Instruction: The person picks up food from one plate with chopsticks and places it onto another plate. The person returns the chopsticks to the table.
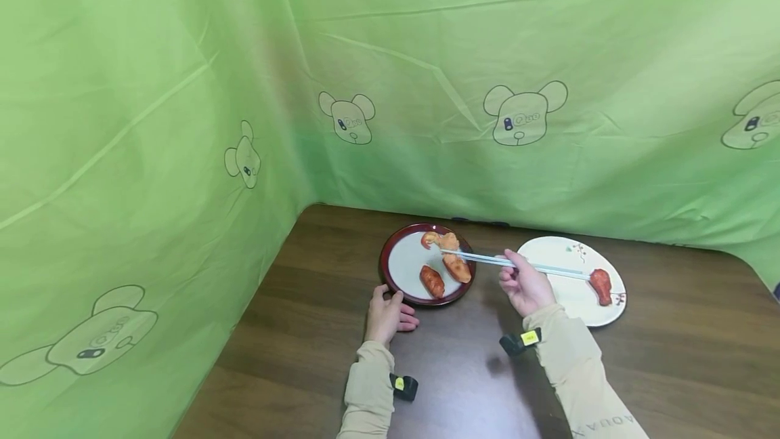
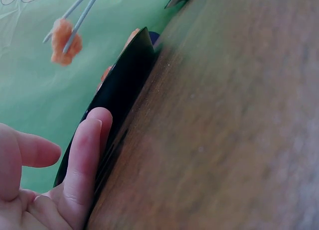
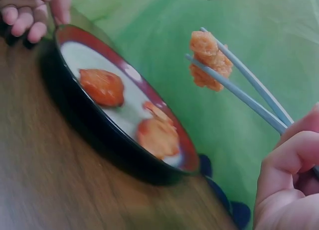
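Note:
My right hand (image 1: 525,286) holds a pair of pale blue chopsticks (image 3: 249,101). Their tips pinch an orange-brown fried chicken piece (image 3: 212,60), lifted above a red-rimmed plate (image 1: 384,266). On this plate lie a browned reddish chicken piece (image 1: 432,282), a golden flat piece (image 1: 457,268) and a curled shrimp (image 1: 429,239). At the plate's near left edge, my left hand (image 1: 385,317) touches the rim. The left wrist view shows fingers (image 2: 83,160) lying fairly straight along the plate's dark outer side, with the thumb apart from them.
Right of the red-rimmed plate, a white oval plate (image 1: 567,300) with a printed pattern holds a red drumstick (image 1: 600,286). Both stand on a brown wooden table (image 1: 292,330). Green cloth (image 1: 426,175) closes off the back and left sides.

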A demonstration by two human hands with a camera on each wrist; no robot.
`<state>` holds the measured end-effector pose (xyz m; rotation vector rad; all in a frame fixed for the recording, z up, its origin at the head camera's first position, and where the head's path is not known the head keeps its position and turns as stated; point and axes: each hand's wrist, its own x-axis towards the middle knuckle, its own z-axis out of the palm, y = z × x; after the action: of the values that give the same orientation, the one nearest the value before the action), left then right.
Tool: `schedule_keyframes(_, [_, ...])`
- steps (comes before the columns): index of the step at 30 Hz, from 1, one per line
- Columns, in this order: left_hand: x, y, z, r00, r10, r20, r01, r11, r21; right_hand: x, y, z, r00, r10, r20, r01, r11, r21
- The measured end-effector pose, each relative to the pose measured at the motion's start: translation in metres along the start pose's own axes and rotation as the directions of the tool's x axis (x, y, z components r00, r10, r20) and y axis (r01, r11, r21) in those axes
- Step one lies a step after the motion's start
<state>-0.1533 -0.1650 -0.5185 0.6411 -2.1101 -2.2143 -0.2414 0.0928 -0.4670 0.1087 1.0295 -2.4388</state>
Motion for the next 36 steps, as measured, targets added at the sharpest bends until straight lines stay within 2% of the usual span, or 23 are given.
schedule_keyframes(1, [0.0,0.0,0.0,1.0,0.003,-0.001,-0.003,1.0,-0.002,0.003,0.003,0.004,1.0,-0.001,-0.023,0.001,1.0,-0.026])
schedule_keyframes(2, [0.0,0.0,0.0,1.0,0.005,-0.001,-0.005,1.0,-0.003,0.004,0.006,0.012,0.997,0.005,-0.079,-0.01,0.997,-0.07])
schedule_keyframes(6, [-0.001,0.001,-0.001,1.0,0.007,-0.001,-0.007,1.0,-0.003,0.015,0.019,0.029,0.988,-0.01,-0.154,-0.012,0.99,-0.14])
schedule_keyframes(10, [-0.001,0.003,-0.001,1.0,0.0,-0.002,0.0,1.0,0.003,0.025,0.034,0.042,0.974,-0.076,-0.212,0.033,0.98,-0.198])
schedule_keyframes(16, [0.0,0.004,0.0,1.0,-0.013,0.001,0.013,1.0,0.006,0.04,0.052,0.053,0.94,-0.161,-0.299,0.079,0.961,-0.266])
schedule_keyframes(21, [0.0,0.004,0.0,1.0,-0.017,-0.004,0.017,1.0,0.008,0.047,0.06,0.06,0.913,-0.221,-0.343,0.108,0.942,-0.318])
schedule_keyframes(31, [0.0,0.004,0.001,1.0,-0.019,-0.003,0.019,1.0,0.0,0.056,0.069,0.067,0.874,-0.268,-0.405,0.095,0.912,-0.398])
schedule_keyframes(36, [0.0,0.004,0.0,1.0,-0.02,-0.005,0.02,1.0,-0.002,0.059,0.072,0.068,0.862,-0.29,-0.416,0.093,0.897,-0.432])
